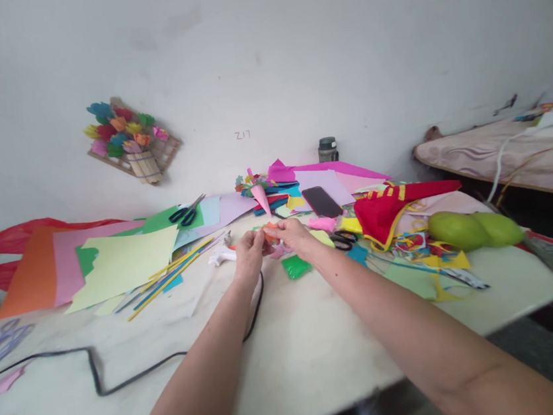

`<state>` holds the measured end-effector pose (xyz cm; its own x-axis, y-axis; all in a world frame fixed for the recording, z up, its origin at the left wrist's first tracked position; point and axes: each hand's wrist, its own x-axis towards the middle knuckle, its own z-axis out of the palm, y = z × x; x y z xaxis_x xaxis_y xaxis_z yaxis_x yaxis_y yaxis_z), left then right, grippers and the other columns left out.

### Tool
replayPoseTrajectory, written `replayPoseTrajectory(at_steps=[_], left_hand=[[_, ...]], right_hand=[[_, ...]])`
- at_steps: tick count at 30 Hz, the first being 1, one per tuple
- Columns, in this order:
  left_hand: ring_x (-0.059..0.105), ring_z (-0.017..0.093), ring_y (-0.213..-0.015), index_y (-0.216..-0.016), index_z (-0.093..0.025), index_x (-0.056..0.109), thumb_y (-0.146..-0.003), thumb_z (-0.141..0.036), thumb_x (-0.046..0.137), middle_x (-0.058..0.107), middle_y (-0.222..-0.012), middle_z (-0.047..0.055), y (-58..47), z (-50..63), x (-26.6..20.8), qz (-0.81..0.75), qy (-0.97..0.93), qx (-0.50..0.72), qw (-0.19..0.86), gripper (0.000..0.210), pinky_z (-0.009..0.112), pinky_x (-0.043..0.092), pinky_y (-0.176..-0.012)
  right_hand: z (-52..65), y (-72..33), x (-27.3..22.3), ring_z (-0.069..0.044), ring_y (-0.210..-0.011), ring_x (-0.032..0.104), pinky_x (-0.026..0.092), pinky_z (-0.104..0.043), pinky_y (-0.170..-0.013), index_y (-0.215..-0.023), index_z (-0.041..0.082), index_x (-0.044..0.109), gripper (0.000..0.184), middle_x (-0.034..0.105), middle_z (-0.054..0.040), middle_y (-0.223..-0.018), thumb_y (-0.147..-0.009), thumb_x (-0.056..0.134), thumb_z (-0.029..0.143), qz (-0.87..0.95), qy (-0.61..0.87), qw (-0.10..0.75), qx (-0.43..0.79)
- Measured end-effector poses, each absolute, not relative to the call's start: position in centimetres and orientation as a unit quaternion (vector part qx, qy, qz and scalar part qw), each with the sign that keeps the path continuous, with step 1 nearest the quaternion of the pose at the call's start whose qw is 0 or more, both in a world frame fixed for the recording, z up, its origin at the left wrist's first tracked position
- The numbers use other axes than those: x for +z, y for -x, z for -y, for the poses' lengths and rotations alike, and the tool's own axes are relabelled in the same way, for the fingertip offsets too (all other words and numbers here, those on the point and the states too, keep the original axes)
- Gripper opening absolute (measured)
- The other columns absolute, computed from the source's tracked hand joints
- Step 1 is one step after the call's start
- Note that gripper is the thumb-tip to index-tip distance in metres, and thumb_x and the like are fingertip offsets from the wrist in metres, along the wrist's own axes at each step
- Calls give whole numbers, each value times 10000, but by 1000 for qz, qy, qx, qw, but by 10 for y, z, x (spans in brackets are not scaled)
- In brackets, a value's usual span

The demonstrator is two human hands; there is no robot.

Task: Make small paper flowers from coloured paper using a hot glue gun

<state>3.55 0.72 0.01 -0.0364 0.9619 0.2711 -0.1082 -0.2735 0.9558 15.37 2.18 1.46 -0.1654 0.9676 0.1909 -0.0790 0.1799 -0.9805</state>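
Over the middle of the table, my left hand (250,254) and my right hand (290,234) meet with their fingertips pinched together. Between them is a small orange paper piece (270,230), partly hidden by the fingers; its exact shape is too small to tell. Just left of my left hand lies a white glue gun (222,256), joined to a black cord (140,376). A green packet (296,266) rests below my right hand. Pink scraps (279,252) show under the fingers. Behind the hands stands a pink paper cone (260,199) topped with colourful paper pieces.
Coloured paper sheets (128,264) and dark-handled scissors (187,213) lie at left, beside yellow and blue strips (169,279). To the right are a phone (322,201), red cloth (382,215), more scissors (344,240), scraps and a green gourd-like object (473,229). A bottle (328,150) stands behind.
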Motion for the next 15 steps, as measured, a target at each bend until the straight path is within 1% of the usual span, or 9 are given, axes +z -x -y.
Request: replayPoseTrajectory(at_steps=[4, 9, 11, 15], left_hand=[[528, 104, -488, -640, -148, 467, -652, -480, 598, 550, -525, -14, -37, -8, 0, -405, -523, 604, 443, 357, 304, 489, -575], [511, 92, -470, -617, -152, 442, -643, -481, 606, 515, -510, -34, -36, -8, 2, -416, -499, 625, 433, 368, 297, 483, -556], [509, 90, -471, -620, -150, 446, -651, -473, 603, 517, -518, -32, -36, -7, 2, -416, -495, 627, 435, 361, 304, 482, -561], [505, 91, -473, -622, -148, 455, -666, -461, 596, 516, -506, -29, -37, -6, 3, -413, -499, 626, 435, 346, 316, 480, -571]], right_hand=[[-22, -155, 14, -44, -409, 363, 240, -186, -376, -575, 134, 525, 306, 457, 40, -472, -622, 637, 414, 576, 382, 509, 514], [-25, -159, 13, -63, -413, 402, 194, -186, -335, -684, 141, 567, 410, 496, 6, -504, -662, 565, 550, 561, 377, 497, 544], [-27, -160, 12, -58, -403, 387, 195, -187, -335, -693, 139, 574, 408, 493, 7, -497, -650, 584, 545, 558, 386, 497, 541], [-28, -159, 11, -42, -373, 330, 192, -195, -347, -645, 130, 578, 358, 453, 29, -463, -634, 618, 485, 570, 387, 501, 524]])
